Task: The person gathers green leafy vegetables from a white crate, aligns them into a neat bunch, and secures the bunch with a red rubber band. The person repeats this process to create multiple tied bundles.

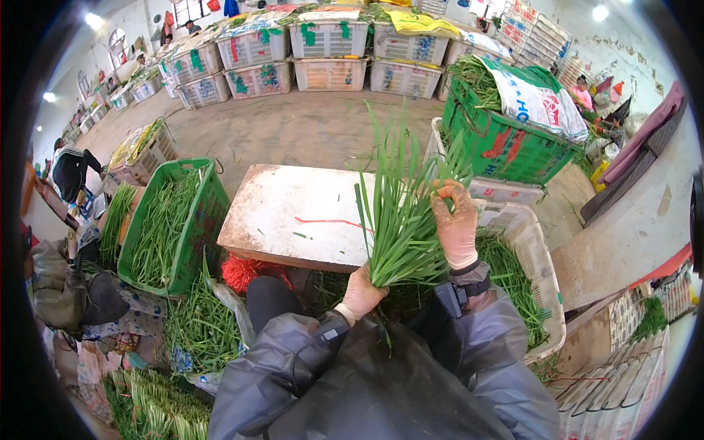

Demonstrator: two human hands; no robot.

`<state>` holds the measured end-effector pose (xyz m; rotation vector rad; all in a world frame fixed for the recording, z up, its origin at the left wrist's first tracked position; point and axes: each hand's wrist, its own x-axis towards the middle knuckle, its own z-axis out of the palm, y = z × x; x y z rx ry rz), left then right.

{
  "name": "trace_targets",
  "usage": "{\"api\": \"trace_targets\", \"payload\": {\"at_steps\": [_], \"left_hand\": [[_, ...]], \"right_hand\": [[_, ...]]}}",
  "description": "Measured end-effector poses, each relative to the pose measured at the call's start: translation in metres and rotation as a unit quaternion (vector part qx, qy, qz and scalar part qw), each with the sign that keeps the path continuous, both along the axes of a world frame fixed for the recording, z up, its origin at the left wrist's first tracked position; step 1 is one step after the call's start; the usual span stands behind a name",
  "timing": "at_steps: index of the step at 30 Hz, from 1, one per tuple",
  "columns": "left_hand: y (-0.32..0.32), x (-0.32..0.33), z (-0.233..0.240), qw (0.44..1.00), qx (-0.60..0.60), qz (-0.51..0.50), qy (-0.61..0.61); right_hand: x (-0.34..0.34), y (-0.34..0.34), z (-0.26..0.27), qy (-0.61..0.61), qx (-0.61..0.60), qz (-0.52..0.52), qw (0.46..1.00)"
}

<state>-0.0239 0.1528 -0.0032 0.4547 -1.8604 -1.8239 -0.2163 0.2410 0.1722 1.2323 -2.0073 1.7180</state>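
Note:
A fanned bunch of long green leafy stalks (404,231) rises in front of me, over the right part of a white-topped board table (302,212). Its gathered lower end is gripped in my left hand (363,294), which wears a pale, stained glove. At the bunch's right side, my right hand (455,217), gloved too, has thumb and fingers pinched on some leaves near the upper part. A thin red tie (333,221) and small green scraps lie on the tabletop, left of the bunch. The bunch hides the table's right end.
Left of the table stands a green plastic crate (217,206) of stalks; to the right, a white plastic crate (553,308) holds more. A cloth-covered green crate (506,146) stands behind it. Tied bundles (159,407) lie lower left. A red string bundle (245,273) hangs below the table's edge. Other people are farther off.

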Motion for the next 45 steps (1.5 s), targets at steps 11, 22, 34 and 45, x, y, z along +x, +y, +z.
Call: {"api": "trace_targets", "payload": {"at_steps": [11,22,34,45], "left_hand": [[-0.023,0.007,0.019,0.999,0.013,0.020,0.029],[-0.052,0.010,0.023,0.996,0.012,0.092,0.010],[-0.052,0.005,0.023,0.979,-0.131,0.158,-0.008],[-0.062,0.009,0.043,0.855,-0.463,0.234,-0.012]], "right_hand": [[-0.005,0.035,0.007,-0.102,-0.089,0.023,0.990],[-0.033,0.081,0.001,-0.157,-0.228,0.043,0.960],[0.066,0.053,-0.052,-0.093,0.401,0.428,0.805],[0.117,0.015,0.035,0.141,0.134,0.316,0.929]]}}
